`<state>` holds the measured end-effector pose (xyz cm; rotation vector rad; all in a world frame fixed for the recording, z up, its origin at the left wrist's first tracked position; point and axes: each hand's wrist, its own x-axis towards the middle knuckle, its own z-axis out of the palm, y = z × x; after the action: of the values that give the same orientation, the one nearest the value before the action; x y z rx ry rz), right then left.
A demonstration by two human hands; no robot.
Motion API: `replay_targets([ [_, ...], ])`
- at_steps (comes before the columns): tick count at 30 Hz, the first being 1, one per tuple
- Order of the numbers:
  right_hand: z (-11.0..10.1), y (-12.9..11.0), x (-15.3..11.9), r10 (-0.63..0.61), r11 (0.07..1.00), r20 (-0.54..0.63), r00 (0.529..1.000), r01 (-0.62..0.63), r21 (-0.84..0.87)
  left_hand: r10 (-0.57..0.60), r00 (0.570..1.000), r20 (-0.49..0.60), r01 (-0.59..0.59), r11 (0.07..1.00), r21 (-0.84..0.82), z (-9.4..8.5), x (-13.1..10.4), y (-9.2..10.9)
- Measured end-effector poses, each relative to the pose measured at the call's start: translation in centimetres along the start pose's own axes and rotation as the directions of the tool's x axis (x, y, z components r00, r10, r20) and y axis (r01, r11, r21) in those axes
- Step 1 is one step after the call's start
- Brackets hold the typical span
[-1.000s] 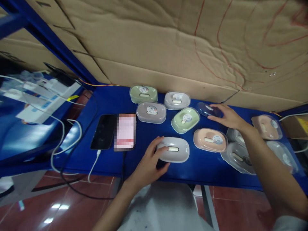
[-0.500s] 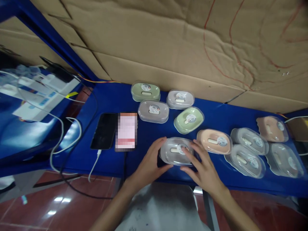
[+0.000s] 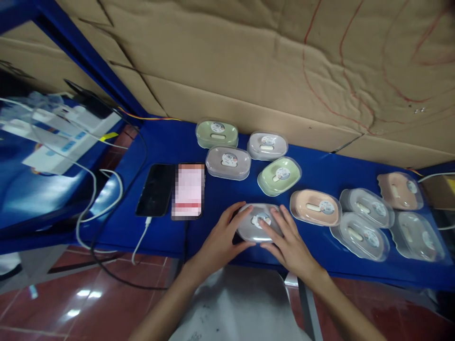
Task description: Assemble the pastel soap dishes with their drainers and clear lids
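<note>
A grey soap dish [image 3: 251, 233] under a clear lid is near the front edge of the blue table, between my two hands. My left hand [image 3: 222, 237] grips its left end, with the thumb at the near side and fingers reaching over the far rim and lid. My right hand [image 3: 289, 241] holds the right end. One of its fingers presses on the round white label [image 3: 261, 220] on top, and its thumb is at the near edge. A peach soap dish [image 3: 315, 207] stands just right of my right hand.
Green [image 3: 216, 134], pale grey and other lidded dishes stand behind; several more [image 3: 368, 207] are grouped at right. Two phones, one black [image 3: 154, 189] with a white cable, lie left. A power strip [image 3: 71, 142] and loose cables are farther left. Cardboard [image 3: 231, 61] walls the back.
My right hand has moved left and closed in on the dish. My left fingers reach farther over the lid. The round label now sits nearer the dish's middle.
</note>
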<state>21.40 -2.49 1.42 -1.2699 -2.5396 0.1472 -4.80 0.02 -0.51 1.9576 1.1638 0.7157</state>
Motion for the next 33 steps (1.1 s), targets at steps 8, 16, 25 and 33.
replay_targets([
  [8, -4.1, 5.0, -4.0, 0.247, 0.942, -0.22, 0.944, -0.288, -0.174, 0.016, 1.0, 0.027, -0.021, 0.983, 0.181, -2.3, -0.9, 1.7],
  [16, -5.5, 12.8, -2.8, 0.263, 0.936, -0.123, 0.957, -0.284, -0.208, 0.249, 0.966, -0.068, -0.171, 0.816, 0.551, -9.9, 6.4, 0.3],
  [25, -6.6, 17.7, 4.8, 0.237, 0.954, -0.146, 0.961, -0.258, -0.15, 0.138, 0.98, 0.145, -0.198, 0.758, 0.621, -12.2, 15.1, -2.9],
  [33, -11.6, 11.7, -4.4, 0.528, 0.811, -0.443, 0.725, -0.585, 0.009, 0.154, 0.979, 0.131, -0.201, 0.786, 0.584, -11.9, 14.0, -4.5],
])
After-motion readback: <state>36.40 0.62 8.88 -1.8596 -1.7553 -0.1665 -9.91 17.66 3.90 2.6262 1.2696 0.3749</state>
